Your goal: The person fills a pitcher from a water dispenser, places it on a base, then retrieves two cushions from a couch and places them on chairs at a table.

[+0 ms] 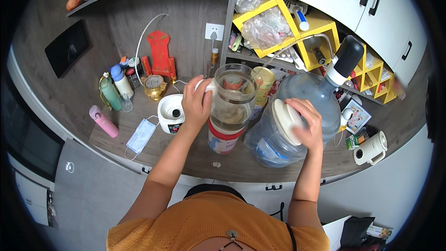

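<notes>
My left hand (197,101) is closed round the white handle (204,86) of a clear glass kettle (232,104) with water in it. The kettle has no lid on and appears over a can with a red rim (224,140); whether it rests on it I cannot tell. My right hand (306,123) grips the cream lid (284,120) of a clear plastic canister (267,144), which has something blue inside. Whether the lid is loose I cannot tell. Behind the canister stands a big bluish water bottle (297,88) with a black-topped pump (349,56), its thin spout reaching toward the kettle.
Left of the kettle are a white heating base (171,120), a face mask (141,135), a gold pot (154,87) and several bottles, one pink (104,122). A cream thermos jug (371,148) lies at the right. Yellow racks (320,42) fill the shelf behind.
</notes>
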